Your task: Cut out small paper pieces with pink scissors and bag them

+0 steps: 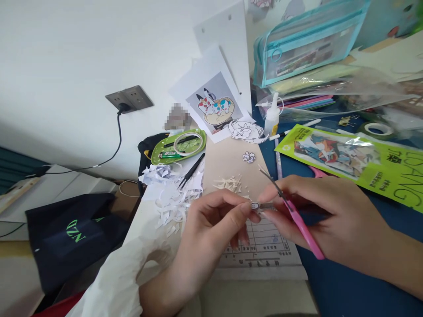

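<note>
A tiny white paper cutout with a dark outline (254, 205) is pinched between the thumb and fingers of my left hand (214, 224). My right hand (327, 220) is closed around a pink-handled tool (302, 226) with a long, thin metal end pointing up and left; its exact kind is unclear. The right thumb and index fingertip come close to the cutout's right edge. Beneath both hands lies a printed form (274, 257). Just beyond them, a small flower-like paper cutout (249, 157) and a larger line-drawn cutout (247, 131) rest on the work surface.
White paper scraps (172, 207) and pale slivers (231, 182) lie left of the hands, near black tweezers (191, 171). A green tray (155, 154) holds a tape roll. Behind are a printed picture (214, 103), glue bottle (272, 119), green package (357, 163) and clear pouch (307, 48).
</note>
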Demonstrator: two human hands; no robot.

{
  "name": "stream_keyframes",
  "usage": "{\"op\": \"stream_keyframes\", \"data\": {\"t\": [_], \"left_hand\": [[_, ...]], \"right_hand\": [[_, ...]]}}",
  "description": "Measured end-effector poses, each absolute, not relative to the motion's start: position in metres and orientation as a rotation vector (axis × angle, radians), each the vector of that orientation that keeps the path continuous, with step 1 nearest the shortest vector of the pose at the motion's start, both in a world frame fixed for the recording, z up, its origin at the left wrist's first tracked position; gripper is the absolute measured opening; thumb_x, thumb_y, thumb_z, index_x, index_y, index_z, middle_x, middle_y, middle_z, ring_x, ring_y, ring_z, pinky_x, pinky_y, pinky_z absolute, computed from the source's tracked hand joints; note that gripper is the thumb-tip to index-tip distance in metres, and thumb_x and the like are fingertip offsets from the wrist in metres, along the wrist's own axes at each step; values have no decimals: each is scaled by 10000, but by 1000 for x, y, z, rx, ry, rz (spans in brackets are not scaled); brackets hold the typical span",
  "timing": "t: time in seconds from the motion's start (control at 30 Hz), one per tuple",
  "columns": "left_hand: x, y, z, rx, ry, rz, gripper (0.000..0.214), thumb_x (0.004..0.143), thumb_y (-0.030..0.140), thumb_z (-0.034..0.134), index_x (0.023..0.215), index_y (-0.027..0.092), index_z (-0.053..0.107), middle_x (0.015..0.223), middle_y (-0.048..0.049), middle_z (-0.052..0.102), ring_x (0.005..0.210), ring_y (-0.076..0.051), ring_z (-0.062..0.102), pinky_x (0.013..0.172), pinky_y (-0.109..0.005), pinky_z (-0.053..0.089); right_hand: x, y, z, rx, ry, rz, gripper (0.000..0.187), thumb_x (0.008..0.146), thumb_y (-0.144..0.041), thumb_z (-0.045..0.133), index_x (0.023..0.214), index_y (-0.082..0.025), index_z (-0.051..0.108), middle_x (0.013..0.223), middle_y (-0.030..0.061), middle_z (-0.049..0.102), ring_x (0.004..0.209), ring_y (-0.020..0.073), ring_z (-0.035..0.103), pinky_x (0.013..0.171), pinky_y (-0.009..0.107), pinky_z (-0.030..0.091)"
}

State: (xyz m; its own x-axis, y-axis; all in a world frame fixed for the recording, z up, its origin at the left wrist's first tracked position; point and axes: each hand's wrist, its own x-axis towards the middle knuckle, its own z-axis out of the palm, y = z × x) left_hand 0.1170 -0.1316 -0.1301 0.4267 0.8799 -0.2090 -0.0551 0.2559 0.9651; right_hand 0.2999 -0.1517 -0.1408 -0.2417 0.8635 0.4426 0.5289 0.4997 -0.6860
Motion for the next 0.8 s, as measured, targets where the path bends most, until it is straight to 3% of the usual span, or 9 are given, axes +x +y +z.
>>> {"op": "stream_keyframes", "data": {"t": [0.27, 0.5, 0.63, 0.8], "left_hand": [[119, -132, -132, 1119, 900, 726, 139, 809, 240, 675, 697, 162, 698, 524, 44, 577, 453, -41, 510, 443, -107, 422], [121, -133, -129, 1127, 856, 720, 69, 800, 184, 669, 740, 174, 702, 574, 39, 613, 478, -45, 514, 458, -110, 434], [122, -133, -126, 1165, 904, 710, 61, 791, 170, 662, 737, 170, 691, 550, 44, 595, 473, -51, 504, 460, -123, 425], [122, -132, -123, 1211, 969, 679, 85, 778, 200, 663, 714, 149, 687, 513, 33, 578, 452, -64, 495, 439, -141, 407]], "right_hand": [[299, -152, -141, -1105, -1939, 318, 50, 793, -187, 626, 831, -186, 592, 503, -59, 537, 374, 79, 457, 407, 210, 355], [298, -151, -141, -1027, -1934, 351, 111, 776, -114, 607, 860, -182, 628, 624, -28, 654, 467, 82, 551, 477, 176, 427], [300, -152, -142, -1079, -1898, 540, 75, 777, -141, 602, 818, -187, 643, 577, -36, 613, 437, 83, 509, 440, 185, 410], [300, -149, -137, -1238, -1619, 1147, 80, 789, -211, 593, 854, -211, 640, 527, -60, 513, 433, 84, 424, 398, 173, 376]]}}
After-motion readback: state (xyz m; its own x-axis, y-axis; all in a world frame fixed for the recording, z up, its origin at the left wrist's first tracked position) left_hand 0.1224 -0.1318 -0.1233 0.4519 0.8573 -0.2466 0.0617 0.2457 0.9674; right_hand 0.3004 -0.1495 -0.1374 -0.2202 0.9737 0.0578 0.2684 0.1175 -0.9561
